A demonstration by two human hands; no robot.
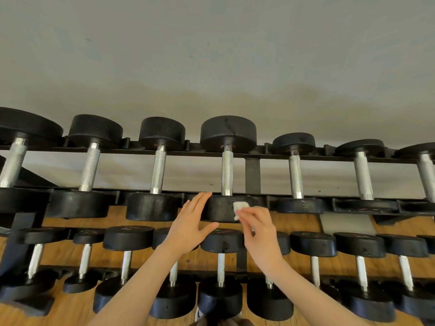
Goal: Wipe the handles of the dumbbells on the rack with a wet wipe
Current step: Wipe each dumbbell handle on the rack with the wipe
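Dumbbells [227, 169] sit in two tiers on the rack [253, 171], handles running front to back so each steel bar faces the person, easy to reach between the black heads. The wipe [239, 208], small and white, is pinched in the right hand [257, 228], fingers curled round it, a corner poking up against the near head of the middle top-tier dumbbell. That grip keeps the damp cloth bunched and ready to wrap a bar. The left hand [191, 222] is out flat, fingers straight and together, holding nothing, its tips at the edge of that same head, likely there to steady the weight while the other hand works. The knurled handle [227, 170] just above looks like the next target; the wipe is below it, not yet on the steel. Whether any handle is already wiped cannot be told.
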